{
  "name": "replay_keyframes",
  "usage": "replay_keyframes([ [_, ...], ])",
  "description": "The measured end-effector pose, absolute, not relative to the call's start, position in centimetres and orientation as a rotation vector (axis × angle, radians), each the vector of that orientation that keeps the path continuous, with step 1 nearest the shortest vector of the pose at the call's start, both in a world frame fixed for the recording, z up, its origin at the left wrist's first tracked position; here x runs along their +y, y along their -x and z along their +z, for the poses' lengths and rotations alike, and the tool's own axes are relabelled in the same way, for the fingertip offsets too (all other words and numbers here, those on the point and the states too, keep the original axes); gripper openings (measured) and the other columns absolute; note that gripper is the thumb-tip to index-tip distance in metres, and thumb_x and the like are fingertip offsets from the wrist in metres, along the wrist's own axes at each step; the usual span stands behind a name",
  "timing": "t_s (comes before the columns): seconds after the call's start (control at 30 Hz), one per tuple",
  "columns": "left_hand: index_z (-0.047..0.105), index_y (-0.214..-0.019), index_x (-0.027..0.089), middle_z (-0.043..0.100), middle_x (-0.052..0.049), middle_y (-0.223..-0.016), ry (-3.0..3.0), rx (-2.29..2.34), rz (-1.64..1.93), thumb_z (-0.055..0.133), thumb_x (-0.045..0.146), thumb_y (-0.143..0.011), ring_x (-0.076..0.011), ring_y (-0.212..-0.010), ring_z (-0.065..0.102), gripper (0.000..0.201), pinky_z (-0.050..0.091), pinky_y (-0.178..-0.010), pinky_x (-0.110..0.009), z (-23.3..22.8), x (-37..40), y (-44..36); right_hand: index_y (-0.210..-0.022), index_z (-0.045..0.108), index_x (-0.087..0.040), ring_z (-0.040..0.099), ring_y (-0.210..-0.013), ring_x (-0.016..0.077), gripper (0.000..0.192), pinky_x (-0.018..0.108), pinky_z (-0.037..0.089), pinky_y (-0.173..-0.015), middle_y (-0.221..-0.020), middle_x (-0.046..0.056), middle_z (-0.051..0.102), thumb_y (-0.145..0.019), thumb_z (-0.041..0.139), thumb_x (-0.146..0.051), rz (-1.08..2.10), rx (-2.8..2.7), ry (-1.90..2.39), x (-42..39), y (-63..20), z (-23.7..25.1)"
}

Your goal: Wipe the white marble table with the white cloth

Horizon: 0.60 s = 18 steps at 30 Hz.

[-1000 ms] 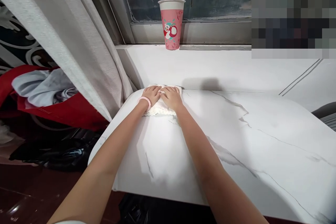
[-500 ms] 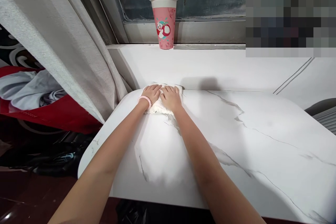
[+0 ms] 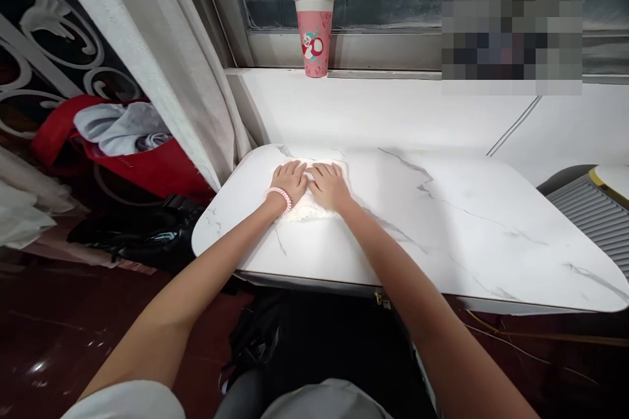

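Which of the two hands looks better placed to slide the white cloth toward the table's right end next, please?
Probably the right hand: it rests on the white cloth, on the side nearer the right end of the table. The left hand also rests on the cloth, but farther from that end.

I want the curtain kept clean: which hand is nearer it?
Left: the left hand is on the cloth, right of the curtain; the right hand lies farther right on that cloth.

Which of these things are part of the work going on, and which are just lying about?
In use:
left hand and right hand, both on the cloth
white cloth
marbled table under it

Just around:
pink cup
curtain
red bag
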<state>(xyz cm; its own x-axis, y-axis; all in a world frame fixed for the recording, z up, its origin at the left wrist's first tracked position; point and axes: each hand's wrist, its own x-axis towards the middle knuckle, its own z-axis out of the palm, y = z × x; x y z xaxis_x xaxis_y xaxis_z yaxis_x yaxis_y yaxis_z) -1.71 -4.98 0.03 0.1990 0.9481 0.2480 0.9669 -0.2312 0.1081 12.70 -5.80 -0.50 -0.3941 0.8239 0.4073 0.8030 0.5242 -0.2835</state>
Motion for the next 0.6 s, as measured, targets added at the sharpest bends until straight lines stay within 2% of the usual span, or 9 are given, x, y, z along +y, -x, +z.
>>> replay_keyframes([
  [0.17, 0.046, -0.143, 0.014, 0.047, -0.012, -0.15, 2.31, -1.948, -0.361, 0.028, 0.029, -0.096, -0.0274, -0.14, 0.039, 0.052, 0.026, -0.117, -0.049, -0.1, -12.2, 1.5, -0.126, 0.058, -0.014, 0.046, -0.127, 0.0259, 0.036, 0.048, 0.022, -0.115, -0.135, 0.013, 0.058, -0.096, 0.04, -0.021, 0.011, -2.383, 1.166, -11.3, -13.5, -0.5],
  [0.37, 0.045, -0.144, 0.01, 0.048, -0.014, -0.149, 2.407, -1.805, -0.324, 0.026, 0.03, -0.097, -0.0282, -0.14, 0.04, 0.054, 0.027, -0.118, -0.05, -0.3, -19.2, 0.3, -0.13, 0.054, -0.011, 0.042, -0.131, 0.0298, 0.04, 0.054, 0.021, -0.116, -0.139, 0.017, 0.053, -0.098, 0.034, -0.024, -0.041, -2.373, 1.201, -19.4, -15.3, -0.8],
  [0.5, 0.045, -0.143, 0.009, 0.049, -0.015, -0.148, 2.442, -1.728, -0.347, 0.026, 0.031, -0.097, -0.0299, -0.14, 0.039, 0.054, 0.027, -0.117, -0.052, -0.6, -21.0, -1.0, -0.132, 0.053, -0.013, 0.039, -0.134, 0.0298, 0.041, 0.055, 0.019, -0.117, -0.142, 0.016, 0.051, -0.098, 0.034, -0.025, 0.015, -2.397, 1.201, -21.5, -17.2, -0.5],
  [0.6, 0.045, -0.143, 0.009, 0.049, -0.016, -0.147, 2.465, -1.741, -0.337, 0.027, 0.031, -0.097, -0.0308, -0.139, 0.04, 0.054, 0.027, -0.117, -0.054, -0.5, -20.0, -1.9, -0.13, 0.053, -0.015, 0.04, -0.134, 0.0287, 0.04, 0.054, 0.018, -0.117, -0.14, 0.015, 0.052, -0.096, 0.035, -0.025, 0.106, -2.396, 1.207, -20.1, -18.2, -0.2],
])
